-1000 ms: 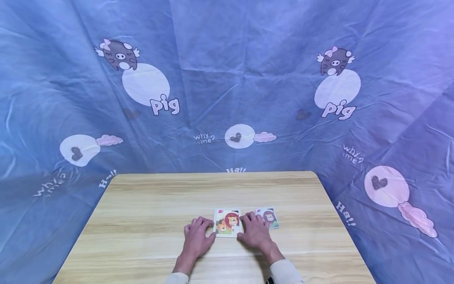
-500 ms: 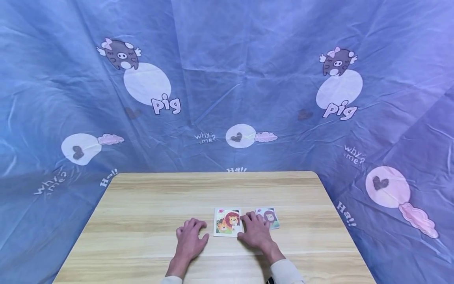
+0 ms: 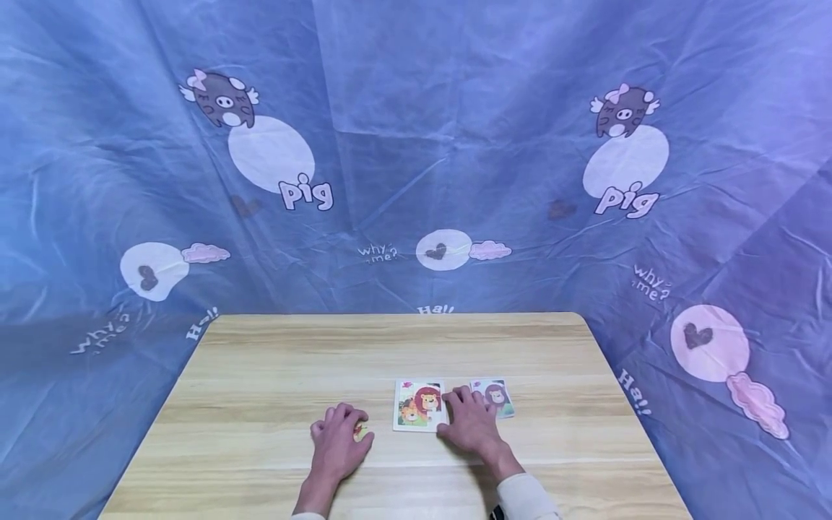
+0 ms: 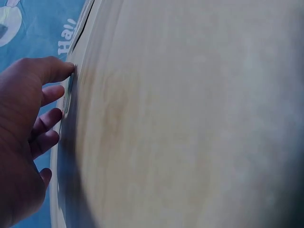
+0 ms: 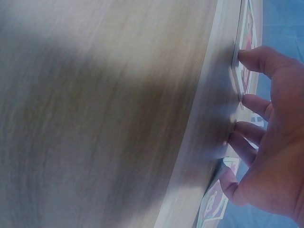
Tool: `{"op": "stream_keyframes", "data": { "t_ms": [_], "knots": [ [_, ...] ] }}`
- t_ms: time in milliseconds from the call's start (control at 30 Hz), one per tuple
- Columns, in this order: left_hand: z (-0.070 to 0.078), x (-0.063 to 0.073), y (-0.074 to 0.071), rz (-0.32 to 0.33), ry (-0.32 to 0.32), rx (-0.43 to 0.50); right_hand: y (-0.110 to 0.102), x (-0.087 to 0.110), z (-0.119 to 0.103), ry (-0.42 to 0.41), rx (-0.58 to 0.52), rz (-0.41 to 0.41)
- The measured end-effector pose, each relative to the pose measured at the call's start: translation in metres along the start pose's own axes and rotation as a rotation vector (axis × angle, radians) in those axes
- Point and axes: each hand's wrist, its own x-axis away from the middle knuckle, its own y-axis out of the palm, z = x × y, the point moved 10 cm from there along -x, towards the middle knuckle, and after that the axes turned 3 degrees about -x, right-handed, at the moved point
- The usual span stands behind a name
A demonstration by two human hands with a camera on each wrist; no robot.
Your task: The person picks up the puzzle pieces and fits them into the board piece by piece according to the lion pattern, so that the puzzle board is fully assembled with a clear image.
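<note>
A square puzzle board with a lion and a smaller orange animal lies flat on the table; a pale gap shows at its lower right. My right hand rests against the board's right edge with thumb and index finger, its other fingers spread. The little finger touches a lion card to the right of the board. Left of the board, my left hand is low over the table, thumb and fingers around a small yellow-green and red puzzle piece. Most of that piece is hidden under the hand.
The pale wooden table has rounded far corners. Behind and beside it hangs a blue cloth printed with pigs, hearts and clouds. Light sleeves cover both forearms.
My left hand has left the board's left edge and moved left and nearer, and the small puzzle piece now shows under it. My right hand has stayed at the board.
</note>
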Motion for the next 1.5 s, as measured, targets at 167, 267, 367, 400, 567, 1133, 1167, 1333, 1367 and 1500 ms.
{"op": "stream_keyframes", "data": {
  "t_ms": [167, 267, 367, 400, 567, 1133, 1167, 1333, 1367, 1500],
  "knots": [
    [-0.006, 0.005, -0.004, 0.006, -0.03, -0.006, -0.002, 0.001, 0.0, -0.011, -0.002, 0.005],
    [-0.007, 0.008, -0.006, 0.002, -0.032, -0.012, -0.003, 0.002, 0.001, -0.011, -0.002, 0.009],
    [-0.007, 0.01, -0.006, -0.013, -0.042, -0.008, -0.003, 0.002, 0.002, -0.008, -0.004, 0.012],
    [-0.007, 0.01, -0.006, -0.02, -0.048, -0.006, -0.003, 0.001, 0.002, -0.012, -0.003, 0.014],
    [-0.01, 0.012, -0.003, -0.072, -0.08, 0.019, -0.002, 0.001, 0.002, -0.015, 0.002, 0.013],
    [-0.004, 0.013, -0.001, -0.099, -0.007, 0.099, -0.004, 0.003, 0.002, -0.02, -0.003, 0.027],
    [-0.003, 0.013, -0.001, -0.096, -0.005, 0.104, -0.004, 0.003, 0.002, -0.018, -0.005, 0.027],
    [-0.001, 0.016, -0.002, -0.084, 0.002, 0.121, -0.003, 0.003, 0.003, -0.02, -0.01, 0.024],
    [-0.001, 0.016, -0.003, -0.084, 0.003, 0.122, -0.003, 0.003, 0.002, -0.025, -0.012, 0.028],
    [-0.001, 0.017, -0.004, -0.078, 0.004, 0.142, -0.004, 0.003, 0.003, -0.025, -0.005, 0.029]
  ]
}}
